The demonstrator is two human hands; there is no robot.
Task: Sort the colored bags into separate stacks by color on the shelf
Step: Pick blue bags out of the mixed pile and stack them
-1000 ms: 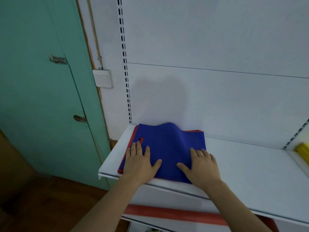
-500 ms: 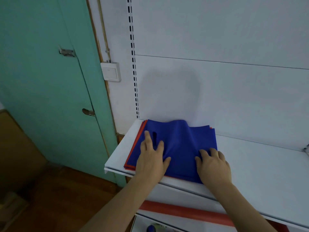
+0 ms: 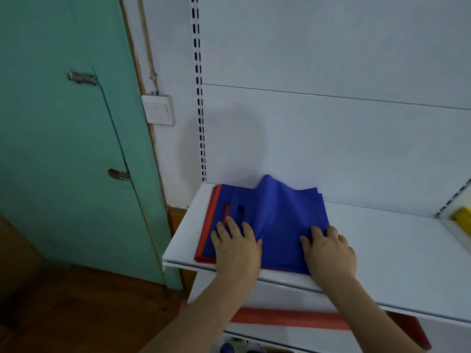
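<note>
Hands press flat on a mixed pile of bags at the left end of a white shelf [image 3: 397,250]; the left hand [image 3: 237,247] lies open, palm down, on the pile's near-left part, fingers spread toward 12 o'clock, just short of the two handle slots; the right hand [image 3: 328,250] rests at about 3 o'clock from it, well apart, its fingers curled onto the blue bag [image 3: 277,220] and seemingly bunching the cloth, though whether any of it is pinched cannot be told. The topmost blue bag has ridden up into a soft ridge that runs from between the hands toward 12 o'clock, peaking against the back panel [image 3: 331,149]; red bags [image 3: 207,230] show beneath as a narrow margin along the pile's 9 o'clock edge and a sliver at 6 o'clock. The pile lies with its handle end at 9 o'clock, so its long axis appears to run 9 to 3, along the shelf; the slots themselves run 12 to 6. Sorting looks barely begun: no separate stack of either colour is visible, and bare shelf stretches away toward 3 o'clock. By the look of it, the step in hand is freeing the top blue bag; the next move calls for holding the pile down at left while the right hand peels one layer alone and carries it to the bare shelf at 3 o'clock.
</note>
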